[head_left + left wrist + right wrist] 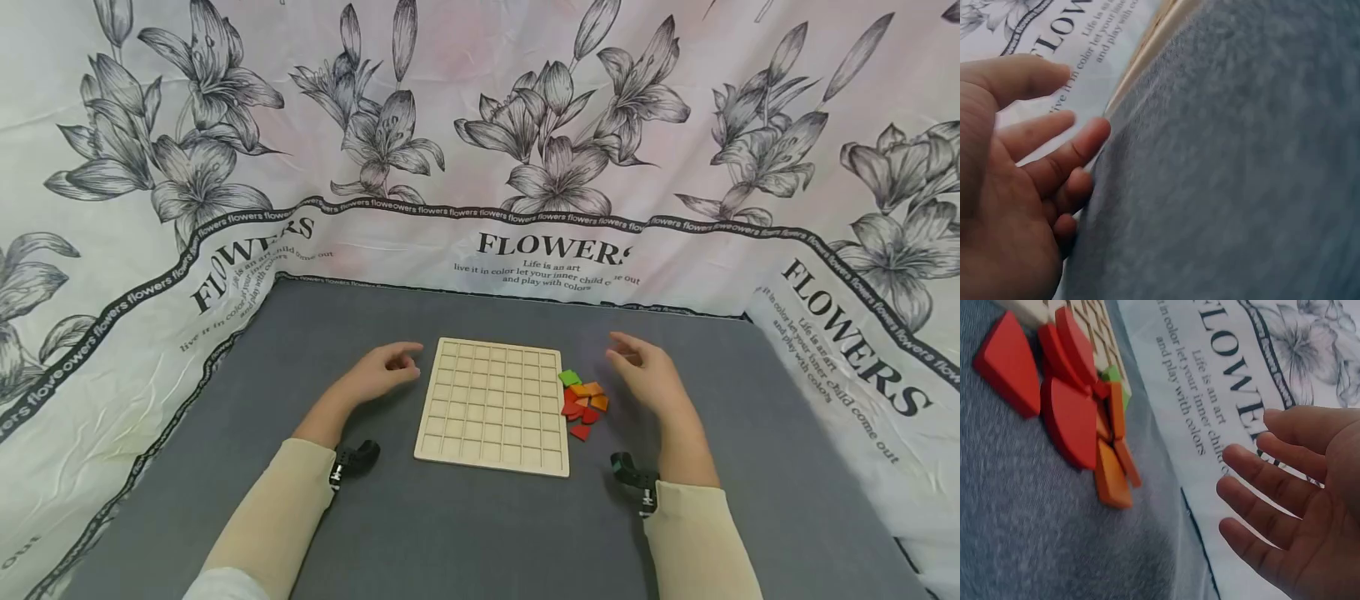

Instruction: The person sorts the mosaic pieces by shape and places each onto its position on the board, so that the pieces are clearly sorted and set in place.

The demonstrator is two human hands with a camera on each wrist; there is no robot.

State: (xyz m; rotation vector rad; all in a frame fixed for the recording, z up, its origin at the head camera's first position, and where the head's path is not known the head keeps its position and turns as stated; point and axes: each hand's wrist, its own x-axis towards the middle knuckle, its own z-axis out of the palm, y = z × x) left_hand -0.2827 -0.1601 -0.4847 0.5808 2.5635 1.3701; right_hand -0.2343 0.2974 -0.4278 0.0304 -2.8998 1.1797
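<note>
A square wooden board (pixel 491 406) with a grid of shallow cells lies on the grey table. Against its right edge is a small heap of red pieces (pixel 1071 422), orange pieces (pixel 1112 475) and a green piece (pixel 570 377); some overlap. To the left of the board, my left hand (pixel 382 371) hovers with loosely bent fingers and nothing in them. My right hand (pixel 643 371) is just right of the heap, apart from it. In the right wrist view its fingers (pixel 1260 500) are spread and relaxed, holding nothing.
Grey cloth covers the table (pixel 480 533). A white curtain (pixel 420 242) with flower drawings and lettering stands along the back and both sides. Each wrist wears a black camera mount, one on the left (pixel 356 457) and one on the right (pixel 633 473).
</note>
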